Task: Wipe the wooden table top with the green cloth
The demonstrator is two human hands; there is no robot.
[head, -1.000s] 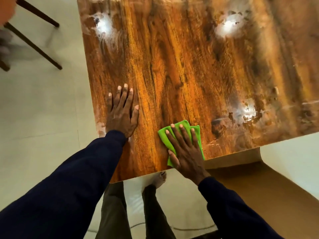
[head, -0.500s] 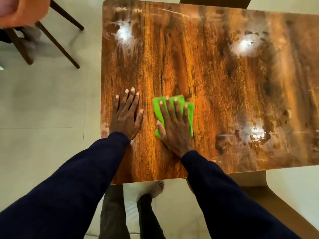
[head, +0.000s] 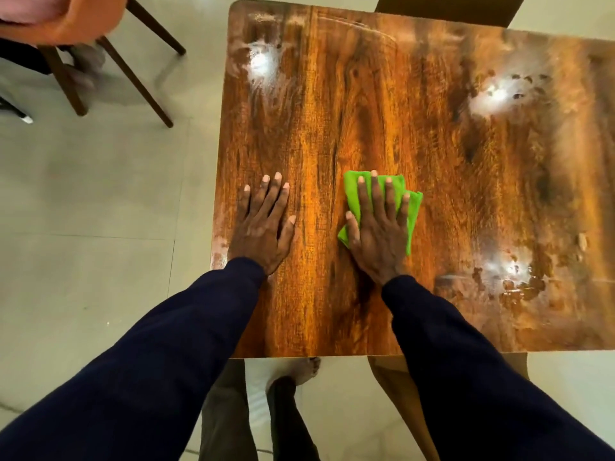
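The wooden table top (head: pixel 449 154) is glossy brown with wet, whitish smears at its far left, far right and near right. A folded green cloth (head: pixel 412 207) lies flat on it near the left end. My right hand (head: pixel 379 234) presses down on the cloth with straight, spread fingers and covers most of it. My left hand (head: pixel 264 224) rests flat on the bare wood close to the table's left edge, fingers straight, a hand's width left of the cloth.
An orange chair (head: pixel 76 24) with dark wooden legs stands on the pale tiled floor at the far left. A dark chair back (head: pixel 449 10) shows beyond the table's far edge. Another chair seat (head: pixel 392 377) sits under the near edge. My bare feet (head: pixel 303 371) stand below.
My right hand has slid the cloth away from the near edge toward the middle of the table. My left hand has stayed planted flat in the same place.
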